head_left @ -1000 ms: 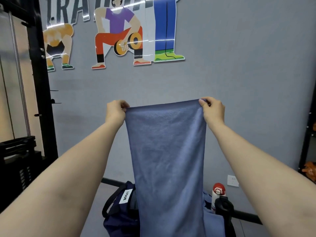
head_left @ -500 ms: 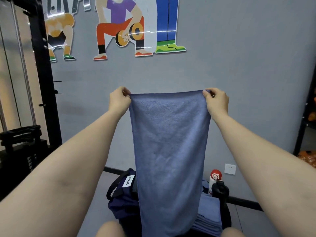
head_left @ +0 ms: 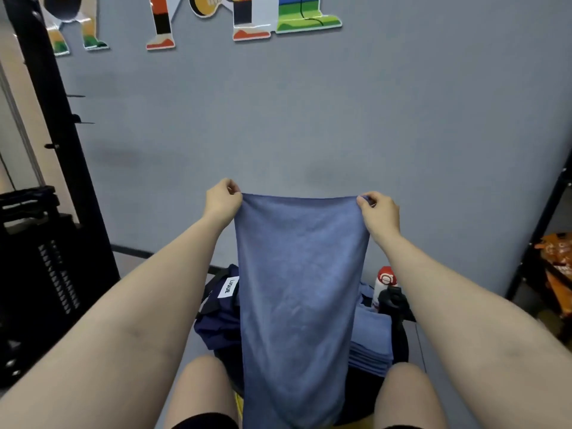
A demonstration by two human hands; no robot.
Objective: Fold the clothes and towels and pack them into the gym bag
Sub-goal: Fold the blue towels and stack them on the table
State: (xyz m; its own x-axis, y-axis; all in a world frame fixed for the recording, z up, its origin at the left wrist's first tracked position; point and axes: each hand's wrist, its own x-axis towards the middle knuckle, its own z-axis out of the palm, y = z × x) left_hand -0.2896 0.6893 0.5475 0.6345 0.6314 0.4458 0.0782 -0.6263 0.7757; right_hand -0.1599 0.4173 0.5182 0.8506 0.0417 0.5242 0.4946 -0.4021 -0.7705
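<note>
Left hand [head_left: 223, 202] and right hand [head_left: 378, 212] each had fingers pinched on 1 top corner of the blue towel [head_left: 298, 305], held hanging flat above the navy gym bag [head_left: 218, 317], probably to square it for folding.

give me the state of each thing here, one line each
blue towel: unfolded, hanging upright, held by its top corners
left hand: pinches the towel's top left corner
right hand: pinches the towel's top right corner
gym bag: on the floor behind the towel, opening hidden
towel stack: folded, lying beside the bag
red-capped bottle: upright, cap on
</note>
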